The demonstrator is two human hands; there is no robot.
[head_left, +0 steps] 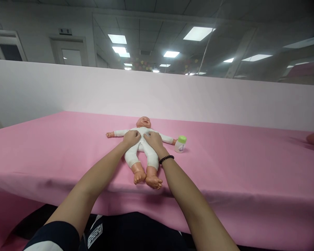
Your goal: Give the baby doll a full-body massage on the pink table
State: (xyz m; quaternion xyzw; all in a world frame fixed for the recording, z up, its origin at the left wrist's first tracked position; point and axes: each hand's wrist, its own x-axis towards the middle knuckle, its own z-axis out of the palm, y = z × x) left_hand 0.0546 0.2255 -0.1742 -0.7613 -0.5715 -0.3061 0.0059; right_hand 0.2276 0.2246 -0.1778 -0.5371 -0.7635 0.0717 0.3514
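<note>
Pink-covered bench [55, 150] carries a baby doll [143, 122], lying face-up in a white sleepsuit [132, 156]. Left grip [131, 138] and right grip [153, 139] rest on its chest, fingers curved; cannot tell if they hold cloth. Doll likely light, soft; take hold at torso. Green-capped bottle [180, 144] stands just right.

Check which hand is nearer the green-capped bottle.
Right. The right hand is on the doll, apart from the bottle; the left hand, also on the doll, is farther off.
</note>
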